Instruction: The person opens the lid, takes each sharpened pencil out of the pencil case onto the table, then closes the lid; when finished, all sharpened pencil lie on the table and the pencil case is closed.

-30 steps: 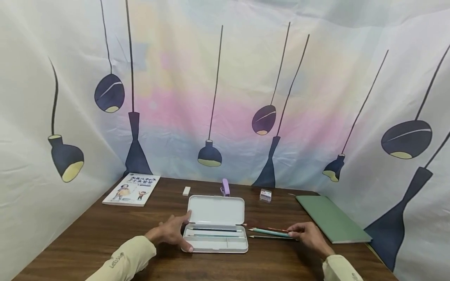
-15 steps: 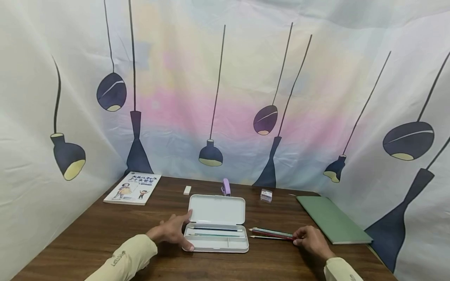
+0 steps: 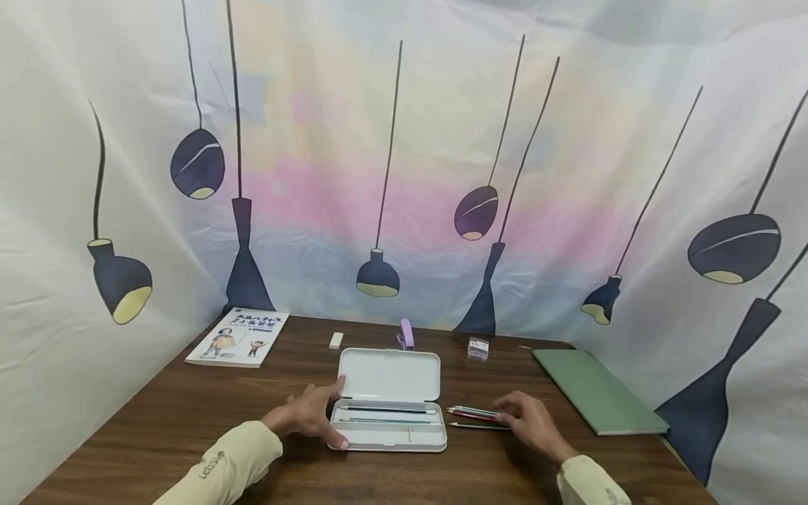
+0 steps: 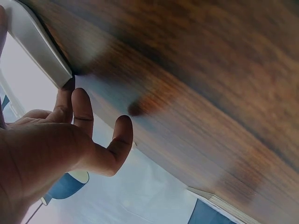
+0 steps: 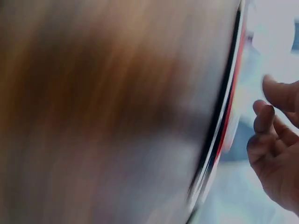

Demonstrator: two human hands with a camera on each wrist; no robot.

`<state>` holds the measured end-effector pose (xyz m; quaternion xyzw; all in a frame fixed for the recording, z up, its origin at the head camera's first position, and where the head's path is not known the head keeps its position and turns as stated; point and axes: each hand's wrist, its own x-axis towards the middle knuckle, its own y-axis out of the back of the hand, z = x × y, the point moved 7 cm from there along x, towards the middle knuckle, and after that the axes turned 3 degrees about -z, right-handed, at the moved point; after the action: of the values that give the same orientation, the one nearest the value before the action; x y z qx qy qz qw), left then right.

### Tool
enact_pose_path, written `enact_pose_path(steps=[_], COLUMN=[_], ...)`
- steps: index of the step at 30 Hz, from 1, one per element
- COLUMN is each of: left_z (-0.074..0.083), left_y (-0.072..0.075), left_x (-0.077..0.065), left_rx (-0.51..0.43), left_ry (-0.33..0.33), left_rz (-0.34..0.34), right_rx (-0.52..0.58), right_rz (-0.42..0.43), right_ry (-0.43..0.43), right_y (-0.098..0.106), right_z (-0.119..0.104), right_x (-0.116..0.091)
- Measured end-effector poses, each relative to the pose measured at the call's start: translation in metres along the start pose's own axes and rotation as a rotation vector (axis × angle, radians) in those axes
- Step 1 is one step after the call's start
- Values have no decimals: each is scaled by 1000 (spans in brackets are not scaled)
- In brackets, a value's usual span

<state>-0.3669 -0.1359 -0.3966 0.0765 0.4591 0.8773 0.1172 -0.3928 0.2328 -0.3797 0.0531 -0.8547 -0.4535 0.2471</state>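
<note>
Downward head view, 2 wrist closeups, shared tabletop

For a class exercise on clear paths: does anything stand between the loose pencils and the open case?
No separate object visibly does. Between the pencils and the case lies only table; just the case's low right rim would need crossing. The left hand is at the opposite end.

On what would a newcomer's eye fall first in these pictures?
Probably the pastel backdrop with printed dark lamps behind the table. Next, perhaps the open white pencil case near the table's middle, with the left hand at its left side, and the green book at the right.
</note>
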Motion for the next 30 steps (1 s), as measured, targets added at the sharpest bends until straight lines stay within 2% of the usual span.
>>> enact_pose_path(steps=[4,6,9,14,20,24,26,30], left_z=[0,0,1,2,2,3,2,0], left_y=[1,2,3,4,3,2,1,0], left_x=[2,2,1,1,0,0,0,0], left_rx=[2,0,-7,-5,-13,-7,-9,-26], left_ry=[2,1,2,3,-9,-16,-10,3], left_rz=[3,3,2,0,-1,0,-4,-18], right_rx=[108,155,168,79,-1,-43,-52,20], right_rz=[-115,-189,-267,-322,-340,-329,-312,-252], right_ry=[169,196,203,247,316,326,321,241], right_y=[-24,-37,-51,-68,-79,-81,-81,-78], right_z=[-42,-56,-69,-80,-91,-94,-93,-88], right_x=[15,21,27,31,30,29,28,28])
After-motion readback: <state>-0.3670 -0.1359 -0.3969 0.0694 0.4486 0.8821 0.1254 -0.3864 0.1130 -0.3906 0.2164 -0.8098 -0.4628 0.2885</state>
